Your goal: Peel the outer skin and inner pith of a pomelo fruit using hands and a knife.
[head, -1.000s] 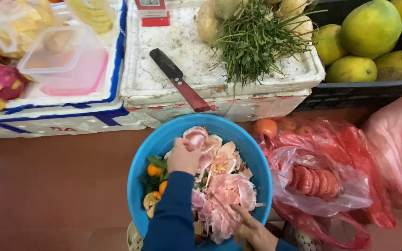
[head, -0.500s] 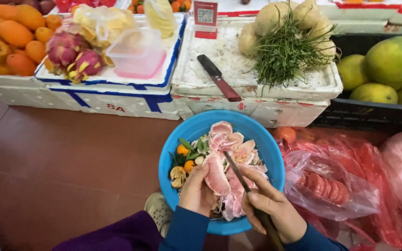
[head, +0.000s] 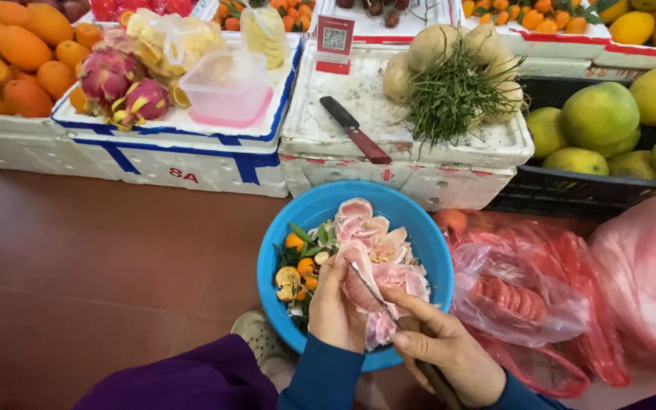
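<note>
A blue plastic basin (head: 309, 212) sits low in front of me, filled with pink pomelo peel pieces (head: 377, 243), small orange fruit bits and green leaves (head: 298, 262). My left hand (head: 337, 307) grips a pink pomelo segment (head: 360, 285) over the basin. My right hand (head: 442, 345) holds a thin knife (head: 373, 292) whose blade lies against that segment. Both sleeves are blue.
White foam boxes (head: 191, 163) behind the basin carry mangoes, dragon fruit (head: 111, 76) and a clear tub (head: 229, 87). A red-handled cleaver (head: 354, 130) lies on the middle box beside herbs. Green pomelos (head: 597, 114) fill a black crate; red plastic bags (head: 540, 296) lie right.
The view has tilted up and shifted left. My left hand moved from the basin's top down to the pink segment, and my right hand brought the knife against it.
</note>
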